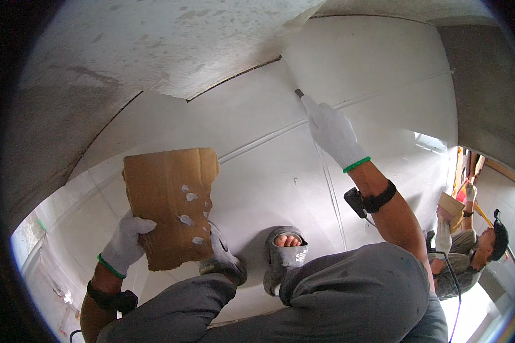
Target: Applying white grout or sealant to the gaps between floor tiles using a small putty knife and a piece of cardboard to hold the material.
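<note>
My left hand [127,239], in a white knit glove with a green cuff, grips a torn piece of brown cardboard [166,177] by its lower left edge, thumb on top. Several dabs of white paste [185,219] lie on the cardboard's right half. My right hand [332,127], gloved the same way, is stretched far forward over the floor tiles. Its fingers are closed around a slim tool [299,92] with a dark end; the rest of it is hidden, so its kind cannot be told. White filler lines [263,139] run along the tile joints beneath my right hand.
Large pale tiles [383,114] cover the floor. A rough grey wall [126,46] meets them ahead on the left, with a dark gap along its foot. My sandal [285,257] rests on the tiles. At right, another person [469,257] crouches, holding a piece of cardboard [451,208].
</note>
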Demonstrator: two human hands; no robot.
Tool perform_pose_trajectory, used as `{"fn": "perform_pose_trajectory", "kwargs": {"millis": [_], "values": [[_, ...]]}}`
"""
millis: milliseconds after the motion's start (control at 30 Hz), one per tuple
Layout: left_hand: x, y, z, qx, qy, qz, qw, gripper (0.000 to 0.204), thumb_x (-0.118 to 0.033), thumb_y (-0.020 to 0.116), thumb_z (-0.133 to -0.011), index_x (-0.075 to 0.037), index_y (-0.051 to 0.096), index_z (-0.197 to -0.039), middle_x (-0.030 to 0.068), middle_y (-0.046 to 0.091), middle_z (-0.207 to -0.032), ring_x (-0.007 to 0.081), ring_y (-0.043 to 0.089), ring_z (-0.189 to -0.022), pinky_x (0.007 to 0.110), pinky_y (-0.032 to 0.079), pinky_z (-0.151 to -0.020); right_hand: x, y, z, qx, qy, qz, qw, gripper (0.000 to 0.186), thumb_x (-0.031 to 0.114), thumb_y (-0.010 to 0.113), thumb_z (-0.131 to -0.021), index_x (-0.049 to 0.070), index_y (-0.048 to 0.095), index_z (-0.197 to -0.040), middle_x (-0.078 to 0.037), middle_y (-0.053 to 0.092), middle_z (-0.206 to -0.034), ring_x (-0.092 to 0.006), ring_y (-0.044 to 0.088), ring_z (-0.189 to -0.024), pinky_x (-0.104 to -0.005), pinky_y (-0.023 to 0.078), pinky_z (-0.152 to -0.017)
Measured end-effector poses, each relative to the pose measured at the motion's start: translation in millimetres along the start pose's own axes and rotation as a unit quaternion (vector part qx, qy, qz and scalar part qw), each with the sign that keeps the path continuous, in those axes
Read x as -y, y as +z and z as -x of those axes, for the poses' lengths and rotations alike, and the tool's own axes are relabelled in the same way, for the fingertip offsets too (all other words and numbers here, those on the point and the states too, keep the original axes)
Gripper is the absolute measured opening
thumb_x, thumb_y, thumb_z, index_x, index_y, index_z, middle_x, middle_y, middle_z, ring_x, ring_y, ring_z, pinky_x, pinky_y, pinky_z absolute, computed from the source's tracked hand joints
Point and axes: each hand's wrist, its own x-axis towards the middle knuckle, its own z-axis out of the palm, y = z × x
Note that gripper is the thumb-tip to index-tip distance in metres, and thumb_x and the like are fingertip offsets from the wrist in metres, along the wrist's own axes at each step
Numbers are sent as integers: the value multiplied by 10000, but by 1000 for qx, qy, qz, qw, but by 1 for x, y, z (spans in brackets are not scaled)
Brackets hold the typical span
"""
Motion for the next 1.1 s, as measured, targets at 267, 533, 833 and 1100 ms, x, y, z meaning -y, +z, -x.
{"fn": "perform_pose_trajectory", "kwargs": {"millis": [267,533,833,1100], "values": [[-4,7,-4,2,-6,-19,1000,814,-191,644,-765,8,395,-1515,190,609,-1358,341,607,-1289,499,497,-1136,-7,3,15,22,11,-1,1000,419,188,530,-1015,132,516,-1429,-204,668,-931,-427,677,-825,-552,544,-691],[-3,4,-7,29,20,-22,999,756,-179,665,-804,4,446,-1504,181,616,-1404,344,637,-1270,489,530,-1103,-7,-2,20,66,16,9,998,424,199,522,-1027,120,506,-1443,-203,688,-949,-417,686,-830,-547,546,-704],[-9,13,-20,58,5,-16,998,729,-186,636,-824,10,449,-1500,180,616,-1413,325,642,-1267,473,512,-1122,8,-93,28,151,-16,-30,988,363,144,509,-986,20,662,-1292,-235,729,-1009,-426,708,-874,-511,569,-800],[-23,47,-42,101,-17,-2,995,654,-143,572,-881,50,443,-1492,217,622,-1402,344,634,-1282,503,504,-1127,43,-144,92,233,-25,-349,907,492,151,640,-942,70,632,-1427,-116,681,-858,-157,587,-739,-317,498,-716]]}}
